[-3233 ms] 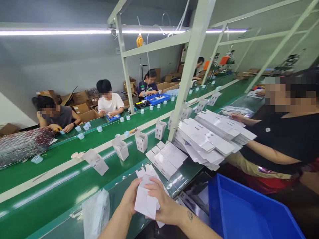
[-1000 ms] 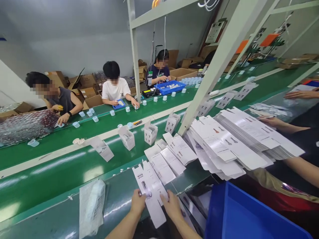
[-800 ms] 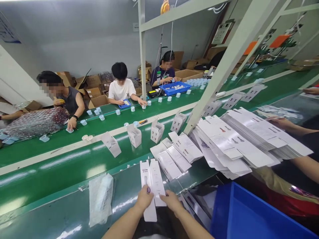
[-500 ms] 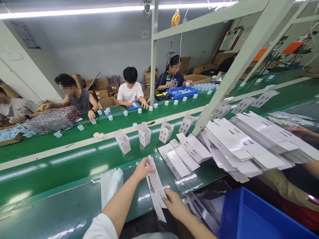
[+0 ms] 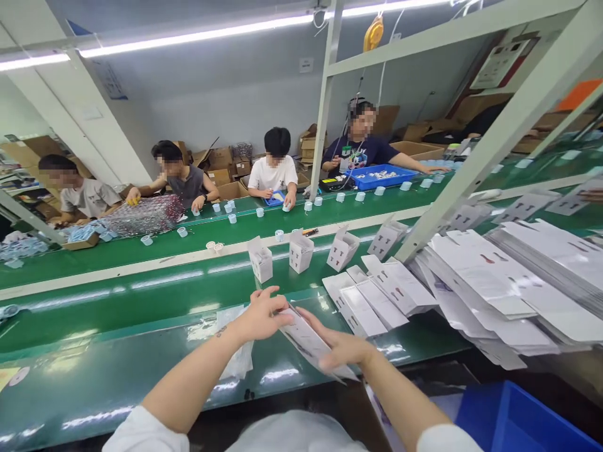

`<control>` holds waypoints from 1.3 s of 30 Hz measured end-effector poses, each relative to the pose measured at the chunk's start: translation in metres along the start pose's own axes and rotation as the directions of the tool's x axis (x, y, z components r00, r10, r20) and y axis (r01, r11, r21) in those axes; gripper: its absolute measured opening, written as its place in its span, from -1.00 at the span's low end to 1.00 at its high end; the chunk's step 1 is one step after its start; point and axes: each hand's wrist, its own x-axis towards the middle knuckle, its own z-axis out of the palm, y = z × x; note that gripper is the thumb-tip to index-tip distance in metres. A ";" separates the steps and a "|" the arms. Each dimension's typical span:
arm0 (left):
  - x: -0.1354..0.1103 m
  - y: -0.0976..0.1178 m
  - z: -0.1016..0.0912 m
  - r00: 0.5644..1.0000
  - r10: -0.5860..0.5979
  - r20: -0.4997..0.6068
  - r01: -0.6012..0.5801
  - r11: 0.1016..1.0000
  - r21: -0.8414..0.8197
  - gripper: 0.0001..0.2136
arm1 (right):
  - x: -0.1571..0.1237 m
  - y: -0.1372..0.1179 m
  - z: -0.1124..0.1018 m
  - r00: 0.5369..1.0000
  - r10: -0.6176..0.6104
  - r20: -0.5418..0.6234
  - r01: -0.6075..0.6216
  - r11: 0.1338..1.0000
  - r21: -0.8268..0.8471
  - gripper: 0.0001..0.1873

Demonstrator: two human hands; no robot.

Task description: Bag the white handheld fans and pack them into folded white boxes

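- Pinching the upper end of a flat white carton blank (image 5: 306, 339) in the left hand (image 5: 261, 314), fingers curled shut on it.
- Gripping the lower end of the same blank in the right hand (image 5: 342, 348), fingers stretched long across its face.
- Holding the blank tilted between both hands, just above the glossy green ledge (image 5: 117, 376) at the near side of the line.
- Hovering the left wrist over a clear plastic bag (image 5: 240, 361) lying on that ledge.
- Working just beside a small fanned pile of flat blanks (image 5: 377, 301), with a far larger stack (image 5: 494, 282) spreading to the right of it.
- Facing three folded-up white boxes (image 5: 301, 251) standing apart in a row on the green conveyor belt (image 5: 141, 295), beyond the hands.
- Looking across the belt at other people seated, with small pale cups (image 5: 230, 218) and a blue tray (image 5: 379, 177) in front of them.
- Catching a corner of a blue bin (image 5: 509, 420) at the lower right.
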 end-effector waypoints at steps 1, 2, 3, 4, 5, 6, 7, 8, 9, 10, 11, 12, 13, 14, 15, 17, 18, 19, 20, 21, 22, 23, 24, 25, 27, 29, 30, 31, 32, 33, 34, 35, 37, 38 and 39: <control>-0.006 0.007 -0.003 0.999 0.018 0.033 -0.017 1.000 -0.024 -0.89 | 0.006 -0.007 0.004 0.986 0.075 0.148 -0.081 0.996 0.037 0.07; -0.011 0.014 -0.006 0.998 0.029 0.057 -0.026 0.999 -0.047 -0.87 | 0.011 -0.013 0.008 0.937 0.159 0.311 -0.179 0.983 0.037 0.14; -0.015 0.019 -0.010 0.997 0.033 0.071 -0.028 0.997 -0.068 -0.85 | 0.014 -0.017 0.013 0.874 0.225 0.430 -0.259 0.966 0.020 0.19; -0.019 0.024 -0.014 0.997 0.034 0.076 -0.027 0.995 -0.091 -0.83 | 0.016 -0.020 0.018 0.826 0.262 0.500 -0.303 0.953 0.001 0.22; -0.022 0.027 -0.019 0.997 0.035 0.076 -0.026 0.993 -0.116 -0.81 | 0.018 -0.021 0.022 0.783 0.281 0.555 -0.321 0.947 -0.027 0.24; -0.025 0.030 -0.027 0.997 0.034 0.072 -0.024 0.990 -0.142 -0.80 | 0.018 -0.023 0.026 0.753 0.278 0.596 -0.311 0.949 -0.050 0.24; -0.028 0.031 -0.036 0.997 0.034 0.074 -0.022 0.986 -0.163 -0.79 | 0.019 -0.024 0.029 0.741 0.252 0.623 -0.276 0.959 -0.059 0.21; -0.030 0.031 -0.046 0.996 0.034 0.085 -0.019 0.984 -0.178 -0.80 | 0.019 -0.026 0.031 0.745 0.209 0.634 -0.223 0.973 -0.059 0.16; -0.032 0.029 -0.056 0.995 0.030 0.094 -0.012 0.981 -0.193 -0.80 | 0.020 -0.028 0.031 0.758 0.160 0.633 -0.161 0.985 -0.057 0.10; -0.034 0.027 -0.066 0.996 0.023 0.085 -0.004 0.974 -0.225 -0.78 | 0.021 -0.031 0.031 0.774 0.115 0.623 -0.099 0.993 -0.060 0.04; -0.036 0.023 -0.073 0.998 0.016 0.053 0.000 0.960 -0.281 -0.74 | 0.022 -0.034 0.029 0.788 0.079 0.610 -0.044 0.996 -0.071 -0.02; -0.038 0.018 -0.077 1.000 0.012 0.002 -0.011 0.932 -0.362 -0.66 | 0.023 -0.037 0.028 0.799 0.052 0.600 0.001 0.996 -0.087 -0.08; -0.038 0.013 -0.076 0.998 0.011 -0.055 -0.035 0.889 -0.457 -0.55 | 0.025 -0.040 0.027 0.803 0.034 0.594 0.038 0.993 -0.108 -0.11; -0.038 0.006 -0.069 0.995 0.012 -0.103 -0.067 0.828 -0.557 -0.45 | 0.027 -0.042 0.026 0.799 0.026 0.601 0.068 0.989 -0.133 -0.12; -0.036 0.000 -0.058 0.992 0.018 -0.126 -0.097 0.754 -0.650 -0.36 | 0.030 -0.043 0.026 0.788 0.026 0.616 0.097 0.981 -0.165 -0.11; -0.032 -0.011 -0.027 0.996 0.045 -0.082 -0.092 0.592 -0.801 -0.30 | 0.037 -0.041 0.027 0.745 0.045 0.665 0.168 0.953 -0.253 -0.04; -0.030 -0.015 -0.010 0.997 0.038 -0.066 -0.076 0.512 -0.856 -0.31 | 0.040 -0.039 0.028 0.713 0.065 0.698 0.202 0.934 -0.294 -0.01; -0.028 -0.018 0.005 0.998 0.022 -0.066 -0.069 0.441 -0.895 -0.36 | 0.041 -0.037 0.029 0.679 0.087 0.729 0.227 0.919 -0.322 0.03; -0.028 -0.019 0.018 0.997 -0.004 -0.080 -0.072 0.372 -0.925 -0.41 | 0.041 -0.036 0.031 0.656 0.099 0.749 0.245 0.910 -0.335 0.09; -0.029 -0.018 0.027 0.992 -0.047 -0.115 -0.095 0.308 -0.947 -0.46 | 0.039 -0.037 0.032 0.659 0.093 0.746 0.260 0.903 -0.342 0.14; -0.030 -0.015 0.032 0.981 -0.109 -0.162 -0.131 0.250 -0.959 -0.51 | 0.035 -0.039 0.035 0.694 0.065 0.717 0.286 0.889 -0.357 0.16; -0.033 -0.012 0.035 0.960 -0.188 -0.209 -0.171 0.201 -0.965 -0.53 | 0.028 -0.042 0.039 0.748 0.018 0.663 0.334 0.853 -0.401 0.14; -0.036 -0.007 0.035 0.927 -0.281 -0.249 -0.209 0.166 -0.964 -0.51 | 0.021 -0.047 0.044 0.797 -0.043 0.603 0.402 0.783 -0.475 0.10; -0.039 -0.001 0.034 0.887 -0.370 -0.275 -0.236 0.149 -0.960 -0.49 | 0.013 -0.052 0.050 0.822 -0.107 0.560 0.473 0.676 -0.565 0.05; -0.046 0.012 0.032 0.828 -0.479 -0.292 -0.253 0.146 -0.956 -0.44 | -0.001 -0.063 0.063 0.813 -0.194 0.549 0.575 0.418 -0.704 -0.08; -0.055 0.022 0.031 0.838 -0.445 -0.316 -0.268 0.170 -0.948 -0.47 | -0.010 -0.070 0.076 0.787 -0.218 0.577 0.617 0.271 -0.739 -0.20; -0.060 0.024 0.031 0.863 -0.374 -0.340 -0.288 0.189 -0.939 -0.48 | -0.012 -0.071 0.081 0.789 -0.235 0.568 0.614 0.267 -0.743 -0.28; -0.065 0.025 0.030 0.890 -0.282 -0.358 -0.308 0.208 -0.928 -0.47 | -0.012 -0.072 0.084 0.800 -0.248 0.546 0.600 0.294 -0.744 -0.37; -0.069 0.023 0.030 0.912 -0.189 -0.365 -0.322 0.224 -0.920 -0.43 | -0.011 -0.072 0.086 0.813 -0.252 0.526 0.583 0.338 -0.739 -0.43; -0.073 0.020 0.029 0.926 -0.113 -0.360 -0.327 0.237 -0.915 -0.40 | -0.010 -0.071 0.087 0.823 -0.249 0.511 0.568 0.384 -0.728 -0.46; -0.076 0.016 0.028 0.936 -0.069 -0.346 -0.321 0.243 -0.915 -0.37 | -0.008 -0.070 0.087 0.830 -0.245 0.501 0.556 0.422 -0.716 -0.46; -0.077 0.012 0.026 0.943 -0.055 -0.329 -0.306 0.242 -0.921 -0.36 | -0.007 -0.070 0.087 0.833 -0.237 0.500 0.550 0.449 -0.704 -0.46; -0.076 0.006 0.025 0.952 -0.089 -0.294 -0.269 0.224 -0.937 -0.41 | -0.003 -0.071 0.087 0.819 -0.215 0.531 0.563 0.477 -0.675 -0.46; -0.074 0.004 0.025 0.950 -0.124 -0.285 -0.254 0.219 -0.942 -0.41 | -0.002 -0.072 0.088 0.808 -0.204 0.552 0.574 0.482 -0.662 -0.46; -0.071 0.005 0.026 0.944 -0.171 -0.282 -0.242 0.221 -0.945 -0.39 | -0.002 -0.074 0.089 0.800 -0.188 0.570 0.581 0.480 -0.657 -0.47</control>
